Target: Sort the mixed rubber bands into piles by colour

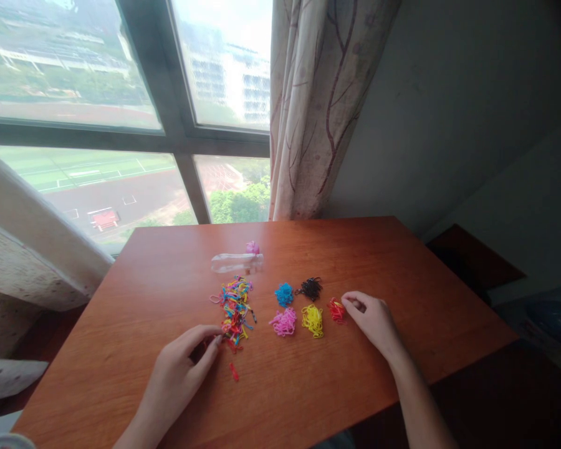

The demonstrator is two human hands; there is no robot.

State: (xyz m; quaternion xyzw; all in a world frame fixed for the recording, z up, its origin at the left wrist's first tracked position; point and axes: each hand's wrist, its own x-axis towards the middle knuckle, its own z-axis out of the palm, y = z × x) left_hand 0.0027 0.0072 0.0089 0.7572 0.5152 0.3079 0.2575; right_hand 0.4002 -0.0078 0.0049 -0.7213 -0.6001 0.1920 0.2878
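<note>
Fingertips [214, 330] of the left hand [177, 368] nearly met at the near end of the mixed pile of bands [236, 305], while the right hand [374, 319], thumb and forefinger close together, was at the red pile [336, 311]; whether either gripped a band could not be told. A light pinch, one band apiece, seemed wisest. Pink pile [284, 322] and yellow pile [313, 321] lay nearer, blue pile [283, 294] and black pile [311, 288] farther.
</note>
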